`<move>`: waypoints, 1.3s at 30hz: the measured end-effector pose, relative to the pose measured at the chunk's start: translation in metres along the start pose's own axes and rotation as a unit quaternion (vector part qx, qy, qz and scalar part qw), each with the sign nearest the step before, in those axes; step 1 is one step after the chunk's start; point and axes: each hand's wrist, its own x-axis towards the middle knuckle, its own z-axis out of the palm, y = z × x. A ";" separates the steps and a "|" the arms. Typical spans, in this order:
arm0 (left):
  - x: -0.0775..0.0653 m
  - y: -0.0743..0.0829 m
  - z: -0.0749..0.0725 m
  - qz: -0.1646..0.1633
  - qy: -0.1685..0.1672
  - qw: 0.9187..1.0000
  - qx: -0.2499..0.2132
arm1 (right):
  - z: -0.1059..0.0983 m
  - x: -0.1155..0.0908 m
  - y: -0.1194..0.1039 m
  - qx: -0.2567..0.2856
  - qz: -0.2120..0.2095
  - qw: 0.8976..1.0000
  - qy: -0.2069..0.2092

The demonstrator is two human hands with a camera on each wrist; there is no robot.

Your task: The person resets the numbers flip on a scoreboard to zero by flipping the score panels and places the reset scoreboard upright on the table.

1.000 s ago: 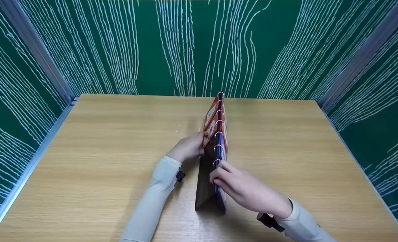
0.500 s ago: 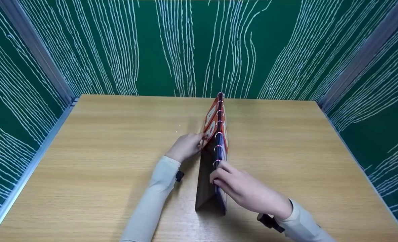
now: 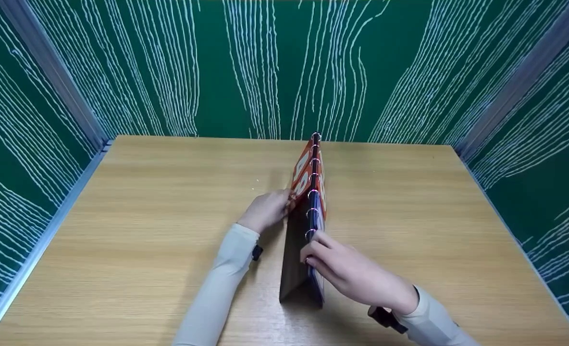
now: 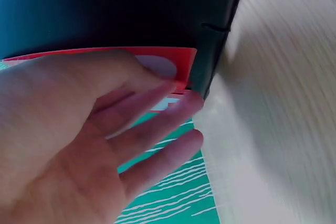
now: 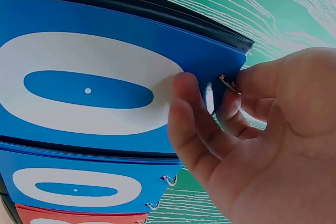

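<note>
A tabletop flip scoreboard (image 3: 294,269) stands like a tent on the table, its ring-bound spine running away from me. Red number cards (image 3: 303,178) hang at its far half and blue ones at the near half. My left hand (image 3: 267,210) is on the left side, pinching the lower corner of a red card (image 4: 185,66) between thumb and fingers. At the near end, my right hand (image 3: 356,269) grips the spine. The right wrist view shows its fingers curled at the edge of a blue card (image 5: 210,51) with a white 0, beside a metal ring (image 5: 228,83).
The wooden table (image 3: 145,230) extends on both sides of the scoreboard. Green walls (image 3: 212,96) with wavy white lines stand behind and at the sides, with grey posts (image 3: 520,81) at the back corners.
My left hand has shifted slightly at the red card's lower corner, and its fingers now sit over that corner. The right hand and the scoreboard have stayed in place.
</note>
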 end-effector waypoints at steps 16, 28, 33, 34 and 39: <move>-0.001 0.000 -0.003 -0.083 0.025 0.995 0.043 | 0.001 0.001 0.001 -0.005 0.003 1.000 -0.003; -0.001 0.000 0.002 -0.118 -0.004 0.992 0.044 | 0.003 0.002 0.000 -0.011 -0.001 1.000 0.000; -0.003 0.003 0.001 -0.104 -0.005 0.991 0.083 | 0.003 0.001 0.000 -0.005 0.005 1.000 -0.007; -0.003 0.004 0.000 -0.105 -0.008 0.991 0.085 | 0.003 0.000 0.000 -0.004 0.006 1.000 -0.007; -0.003 0.003 -0.004 -0.131 -0.036 0.987 0.080 | 0.002 0.001 0.001 0.001 0.018 1.000 -0.015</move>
